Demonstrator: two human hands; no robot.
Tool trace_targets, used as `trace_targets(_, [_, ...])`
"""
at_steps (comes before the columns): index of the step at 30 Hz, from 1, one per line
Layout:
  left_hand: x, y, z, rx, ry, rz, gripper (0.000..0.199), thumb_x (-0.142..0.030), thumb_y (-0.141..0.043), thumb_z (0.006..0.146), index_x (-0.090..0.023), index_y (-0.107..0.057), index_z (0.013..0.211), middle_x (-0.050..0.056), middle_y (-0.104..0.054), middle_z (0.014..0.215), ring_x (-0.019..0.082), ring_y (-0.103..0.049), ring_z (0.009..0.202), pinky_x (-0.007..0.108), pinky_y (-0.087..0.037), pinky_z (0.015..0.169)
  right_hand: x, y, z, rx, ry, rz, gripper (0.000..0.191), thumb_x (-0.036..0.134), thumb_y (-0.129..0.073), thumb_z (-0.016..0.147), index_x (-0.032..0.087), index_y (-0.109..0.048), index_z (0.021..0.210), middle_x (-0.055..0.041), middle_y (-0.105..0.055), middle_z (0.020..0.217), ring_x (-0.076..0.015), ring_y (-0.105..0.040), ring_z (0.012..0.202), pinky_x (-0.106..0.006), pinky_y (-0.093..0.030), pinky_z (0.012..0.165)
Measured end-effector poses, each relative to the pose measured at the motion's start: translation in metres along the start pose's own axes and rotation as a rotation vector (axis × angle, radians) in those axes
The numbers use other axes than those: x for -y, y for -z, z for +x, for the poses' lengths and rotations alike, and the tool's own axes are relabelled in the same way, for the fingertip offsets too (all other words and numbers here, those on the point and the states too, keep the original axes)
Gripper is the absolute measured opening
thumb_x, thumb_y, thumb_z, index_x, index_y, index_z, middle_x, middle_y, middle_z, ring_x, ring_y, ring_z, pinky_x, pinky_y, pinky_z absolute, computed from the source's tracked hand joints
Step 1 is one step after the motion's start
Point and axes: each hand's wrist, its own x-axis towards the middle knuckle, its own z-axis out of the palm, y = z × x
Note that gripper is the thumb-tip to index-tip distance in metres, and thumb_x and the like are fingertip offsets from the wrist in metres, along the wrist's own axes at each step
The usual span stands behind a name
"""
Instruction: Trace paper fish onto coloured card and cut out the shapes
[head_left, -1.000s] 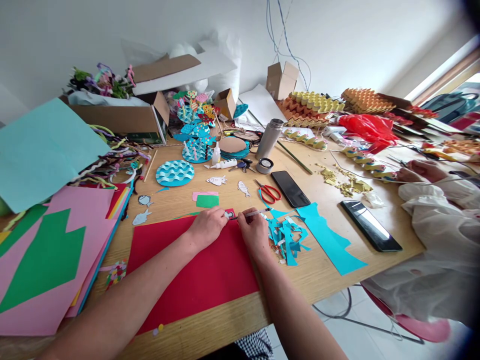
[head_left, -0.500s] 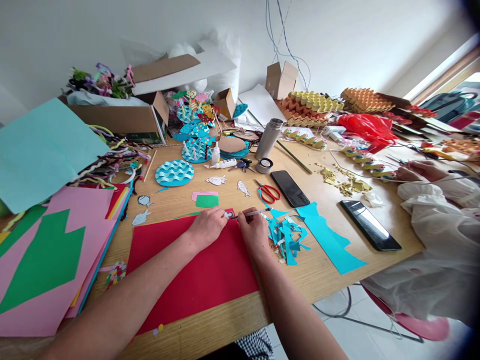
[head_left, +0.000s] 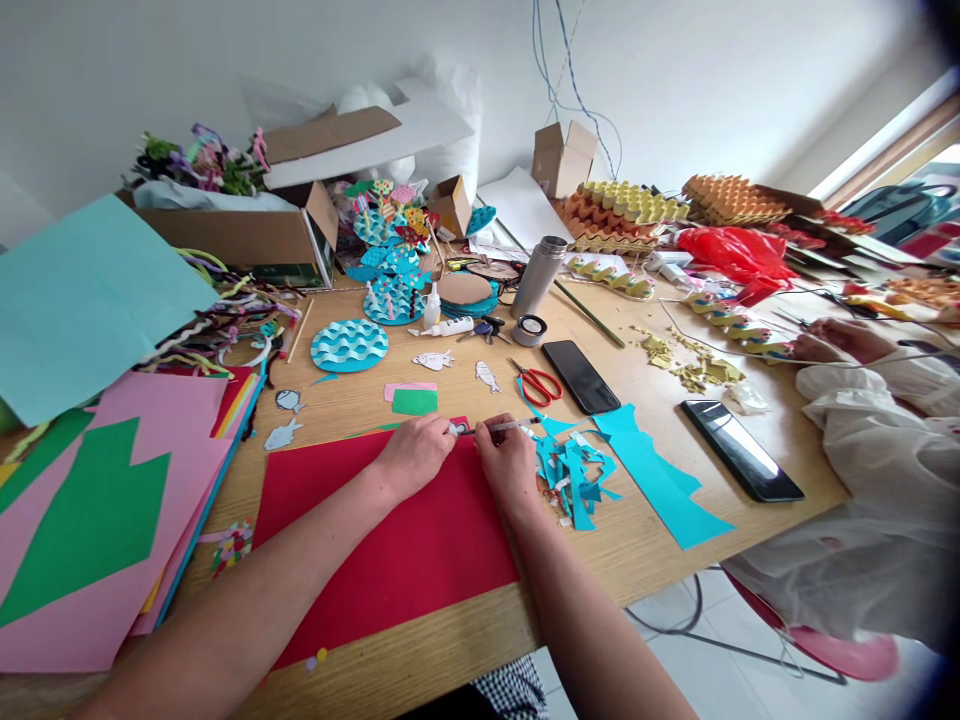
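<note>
The hands (head_left: 414,450) partly hide the red sheet (head_left: 420,560) and the pen (head_left: 517,425), whose tip is unclear.

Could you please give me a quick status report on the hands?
Right hand holds pen. Left hand at white piece, over red sheet. Blue scraps close beside right hand.

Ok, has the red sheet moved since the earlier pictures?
No, the red sheet shows no visible shift in any direction against the table.

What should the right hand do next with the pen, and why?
Probably a short stroke beside the small white cutout: the right hand grips the pen, its tip apparently there, while the left hand seems to steady the cutout on the red paper.
</note>
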Motion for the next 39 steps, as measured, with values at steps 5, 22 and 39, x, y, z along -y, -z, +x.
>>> trace_targets(5, [0.0,-0.001,0.0,-0.009,0.0,-0.006,0.028,-0.017,-0.04,0.096,-0.015,-0.066,0.086,0.007,-0.063,0.081,0.02,-0.057,0.085,0.029,-0.044,0.067,-0.001,-0.001,0.0,0.014,-0.007,0.015,0.024,0.039,-0.051,0.083,0.02,-0.057,0.068,0.0004,-0.059,0.055,-0.0157,-0.052,0.05,-0.026,-0.036,0.052])
trace_targets(22, [0.0,-0.002,0.0,-0.017,0.005,-0.015,0.027,-0.016,-0.041,0.095,-0.016,-0.066,0.086,0.007,-0.063,0.082,0.019,-0.057,0.086,0.029,-0.045,0.07,0.001,0.001,0.0,0.021,-0.009,-0.006,0.02,0.035,-0.051,0.079,0.021,-0.053,0.064,0.0002,-0.059,0.054,-0.0158,-0.054,0.05,-0.026,-0.037,0.052])
trace_targets(39, [-0.015,0.0,-0.005,-0.024,0.089,-0.054,0.024,-0.006,-0.043,0.089,-0.014,-0.064,0.097,0.008,-0.065,0.092,0.021,-0.058,0.092,0.032,-0.046,0.077,0.0,0.003,0.0,0.164,0.274,-0.08,0.026,0.026,-0.038,0.094,0.021,-0.062,0.101,-0.0076,-0.07,0.089,-0.0235,-0.059,0.093,-0.036,-0.043,0.082])
